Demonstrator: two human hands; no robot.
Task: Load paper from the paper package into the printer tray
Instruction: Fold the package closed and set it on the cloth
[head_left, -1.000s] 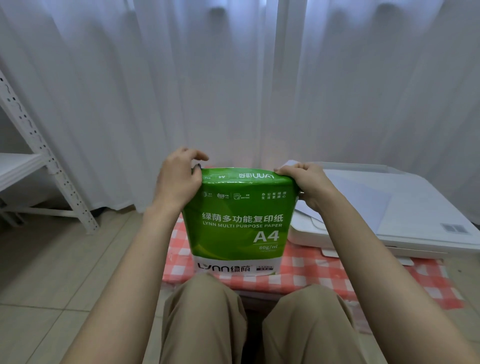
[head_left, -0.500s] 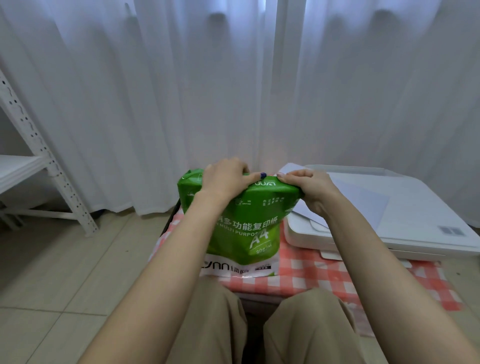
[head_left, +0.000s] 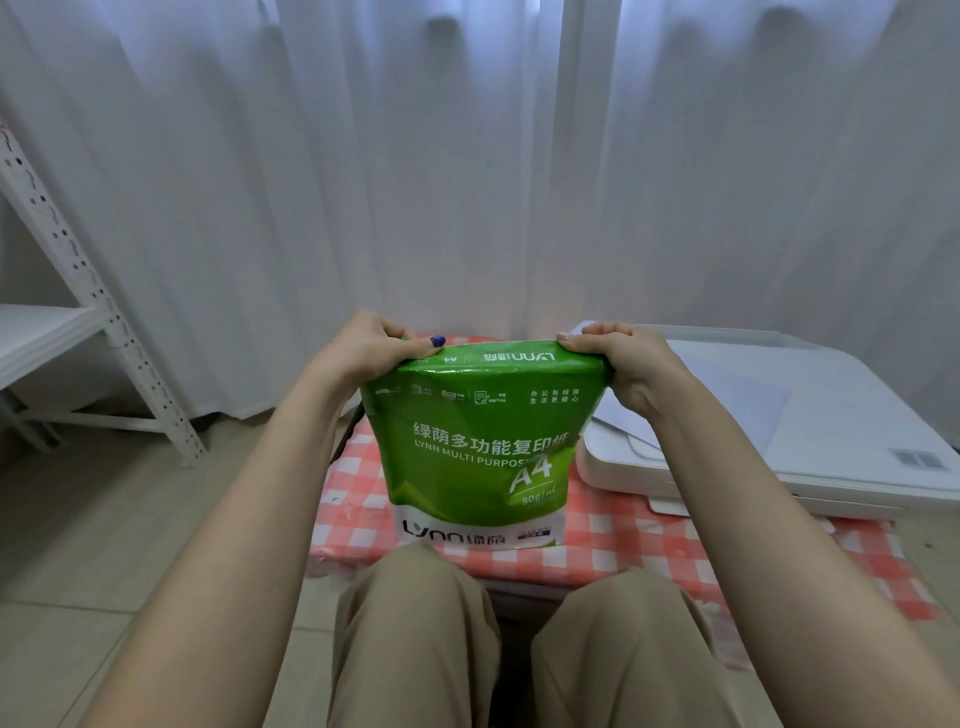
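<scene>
A green A4 paper package (head_left: 467, 447) stands upright on a low table covered with a red-and-white checked cloth (head_left: 613, 540), just beyond my knees. My left hand (head_left: 363, 348) pinches the package's top left corner, and my right hand (head_left: 618, 358) pinches its top right corner. The wrapper's top edge is stretched between them and looks closed; no sheets show inside. A white printer (head_left: 810, 441) sits to the right on the same table, with a loose white sheet (head_left: 727, 400) lying on its lid. The printer tray's state is hidden from here.
White curtains (head_left: 467, 182) hang right behind the table. A white metal shelf rack (head_left: 78, 322) stands at the left on the tiled floor (head_left: 104, 545). My legs in beige trousers (head_left: 415, 639) sit against the table's front edge.
My left hand went across the top middle of the package, then back to its top left corner. The package shifted and tilted slightly. My right hand kept its grip.
</scene>
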